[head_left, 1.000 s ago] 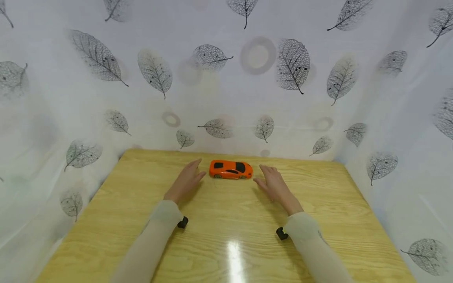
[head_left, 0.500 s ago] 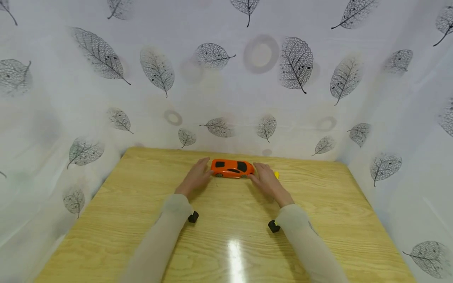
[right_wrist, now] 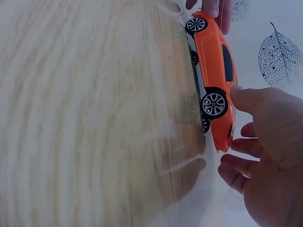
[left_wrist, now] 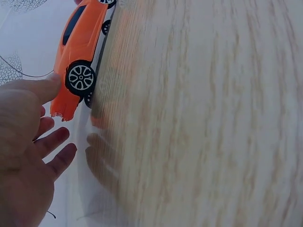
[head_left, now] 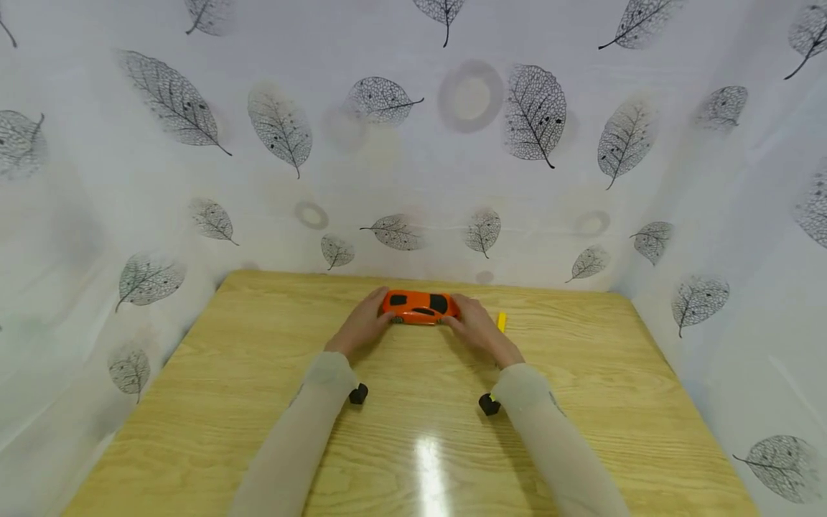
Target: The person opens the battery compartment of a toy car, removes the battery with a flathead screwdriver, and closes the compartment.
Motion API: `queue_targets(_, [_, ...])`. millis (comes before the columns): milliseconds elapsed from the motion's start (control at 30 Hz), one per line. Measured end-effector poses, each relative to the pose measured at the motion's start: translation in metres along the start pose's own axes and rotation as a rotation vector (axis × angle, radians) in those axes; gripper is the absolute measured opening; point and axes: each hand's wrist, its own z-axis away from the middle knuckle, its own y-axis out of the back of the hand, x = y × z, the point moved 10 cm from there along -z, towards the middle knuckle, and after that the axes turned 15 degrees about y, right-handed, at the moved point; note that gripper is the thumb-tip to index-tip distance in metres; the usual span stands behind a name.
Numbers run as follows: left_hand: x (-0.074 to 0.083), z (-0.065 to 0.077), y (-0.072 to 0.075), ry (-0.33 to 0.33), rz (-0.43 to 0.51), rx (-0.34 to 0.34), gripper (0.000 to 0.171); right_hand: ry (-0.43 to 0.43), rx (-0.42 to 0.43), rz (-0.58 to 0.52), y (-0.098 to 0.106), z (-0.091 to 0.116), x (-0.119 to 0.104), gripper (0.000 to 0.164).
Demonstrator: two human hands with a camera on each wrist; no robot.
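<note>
An orange toy car with dark windows stands near the back of the table, its side toward me. My left hand holds its left end, and my right hand holds its right end. In the left wrist view, the left thumb presses the toy car's body by a wheel, with other fingers spread below and behind. In the right wrist view, the right thumb lies on the toy car's body above a wheel. The fingers behind the car are partly hidden.
A small yellow bar-shaped thing lies just beyond my right wrist, partly hidden. The wooden table ends at a leaf-patterned white curtain at the back and both sides. Each wrist carries a small black camera.
Both hands have moved inward from either side and taken hold of the toy car's ends. The yellow thing has come into view behind the right hand. The car stays in about the same place.
</note>
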Motion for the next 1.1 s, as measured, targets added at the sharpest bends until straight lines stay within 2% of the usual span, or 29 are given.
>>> queue_targets(233, [-0.002,-0.002,-0.003,0.000,-0.001,-0.036,0.062,0.030,-0.003,-0.002,-0.004,-0.004,0.003,0.052])
queue_targets(367, [-0.003,-0.001,-0.002,0.004,0.029,-0.059,0.062,0.002,-0.018,-0.017,-0.008,-0.004,0.008,0.058])
queue_targets(567, [0.000,-0.001,0.001,-0.015,0.034,-0.064,0.061,-0.014,0.010,-0.064,-0.008,-0.003,0.013,0.055])
queue_targets(800, [0.006,-0.003,0.001,-0.060,-0.042,-0.052,0.058,-0.031,0.009,-0.070,-0.009,-0.002,0.017,0.054])
queue_targets(1100, [0.009,-0.001,0.002,-0.050,-0.066,-0.062,0.059,-0.051,-0.009,-0.077,-0.007,-0.001,0.012,0.053])
